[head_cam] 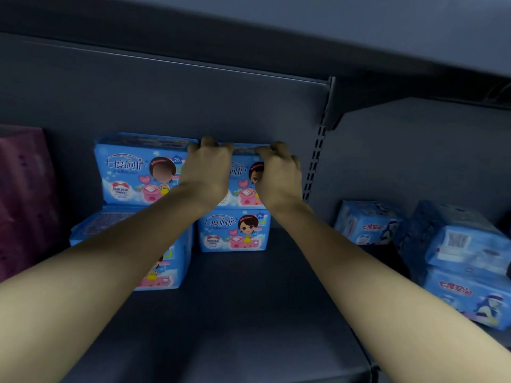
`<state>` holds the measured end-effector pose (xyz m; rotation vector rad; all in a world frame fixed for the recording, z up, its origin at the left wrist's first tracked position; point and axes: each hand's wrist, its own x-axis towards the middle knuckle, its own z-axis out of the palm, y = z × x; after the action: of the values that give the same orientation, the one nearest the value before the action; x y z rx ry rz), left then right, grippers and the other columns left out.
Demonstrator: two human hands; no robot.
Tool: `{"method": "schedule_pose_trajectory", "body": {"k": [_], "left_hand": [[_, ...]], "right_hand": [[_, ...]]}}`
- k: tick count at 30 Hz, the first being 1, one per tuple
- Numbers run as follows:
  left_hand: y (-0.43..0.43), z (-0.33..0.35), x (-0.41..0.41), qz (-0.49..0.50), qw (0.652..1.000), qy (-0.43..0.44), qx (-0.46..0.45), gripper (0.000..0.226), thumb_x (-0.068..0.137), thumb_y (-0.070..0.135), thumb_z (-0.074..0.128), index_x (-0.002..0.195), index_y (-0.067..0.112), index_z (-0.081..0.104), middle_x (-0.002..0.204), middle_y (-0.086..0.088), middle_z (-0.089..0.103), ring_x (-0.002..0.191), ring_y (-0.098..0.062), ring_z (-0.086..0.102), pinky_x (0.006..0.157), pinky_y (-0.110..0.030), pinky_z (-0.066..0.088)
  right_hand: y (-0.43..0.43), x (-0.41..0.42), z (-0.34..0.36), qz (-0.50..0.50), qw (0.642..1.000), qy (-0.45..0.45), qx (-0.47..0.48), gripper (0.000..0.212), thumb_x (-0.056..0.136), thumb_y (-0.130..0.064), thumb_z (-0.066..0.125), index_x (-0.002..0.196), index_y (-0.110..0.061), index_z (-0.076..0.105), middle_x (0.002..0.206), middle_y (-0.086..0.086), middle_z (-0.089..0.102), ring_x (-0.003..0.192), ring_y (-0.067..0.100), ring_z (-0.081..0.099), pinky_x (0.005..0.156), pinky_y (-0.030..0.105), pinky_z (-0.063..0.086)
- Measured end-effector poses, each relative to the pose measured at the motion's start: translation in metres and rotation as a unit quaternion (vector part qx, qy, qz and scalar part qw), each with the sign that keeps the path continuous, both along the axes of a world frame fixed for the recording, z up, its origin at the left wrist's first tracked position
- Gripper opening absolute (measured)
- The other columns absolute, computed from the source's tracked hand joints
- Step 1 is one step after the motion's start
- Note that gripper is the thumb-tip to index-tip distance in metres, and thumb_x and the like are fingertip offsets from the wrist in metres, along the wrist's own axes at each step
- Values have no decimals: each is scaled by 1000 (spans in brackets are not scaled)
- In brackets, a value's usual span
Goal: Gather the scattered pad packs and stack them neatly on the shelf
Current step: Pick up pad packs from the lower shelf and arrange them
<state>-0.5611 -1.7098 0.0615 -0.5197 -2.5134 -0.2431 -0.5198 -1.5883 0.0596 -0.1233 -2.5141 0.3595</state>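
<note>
On the dark shelf (249,313), right of maroon packs (25,194) and a blue stack (143,172), the left grip (207,170) and right grip (279,175) both curl their fingers over the top edge of the upper pad pack (242,181), which sits on a lower pack (235,233), with loose blue packs (456,252) farther right.

Blue pad packs printed with a cartoon girl stand upright mid-frame on the shelf (249,313) in two stacks: upper left pack (132,172) over lower left pack (168,269), upper right pack (242,181) squarely on lower right pack (235,233). Other blue packs (467,244) lie jumbled at the right edge.
</note>
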Motion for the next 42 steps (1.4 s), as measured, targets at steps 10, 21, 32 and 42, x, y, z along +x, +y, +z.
{"method": "schedule_pose_trajectory", "body": {"k": [10, 21, 32, 42], "left_hand": [[-4, -1, 3, 47, 996, -7, -73, 53, 90, 3, 57, 138, 7, 35, 130, -20, 39, 120, -42, 38, 82, -43, 47], [-1, 4, 11, 59, 991, 1, -121, 56, 88, 0, 56, 138, 5, 31, 130, -20, 40, 124, -38, 37, 85, -42, 48], [20, -9, 70, -51, 989, -20, -137, 61, 88, 21, 58, 141, 17, 28, 138, -10, 35, 126, -31, 36, 92, -39, 43], [75, -64, 156, -166, 960, -143, -174, 53, 93, 27, 47, 142, 17, 28, 141, -9, 33, 128, -30, 33, 98, -39, 35]], "right_hand": [[-6, -3, -9, -5, 1000, 7, 16, 54, 91, -2, 50, 141, -17, 38, 146, 5, 32, 123, 33, 37, 95, 31, 38], [-6, -1, -7, 2, 997, -40, 60, 58, 91, -5, 52, 144, -14, 30, 150, 7, 26, 128, 35, 32, 105, 34, 30], [24, 71, -12, -62, 987, -144, 36, 63, 94, -26, 49, 149, -21, 17, 155, 5, 15, 141, 32, 14, 112, 48, 24], [66, 183, -67, -166, 950, -265, 17, 55, 96, -34, 43, 146, -19, 25, 150, 8, 28, 138, 33, 21, 107, 46, 26]]}}
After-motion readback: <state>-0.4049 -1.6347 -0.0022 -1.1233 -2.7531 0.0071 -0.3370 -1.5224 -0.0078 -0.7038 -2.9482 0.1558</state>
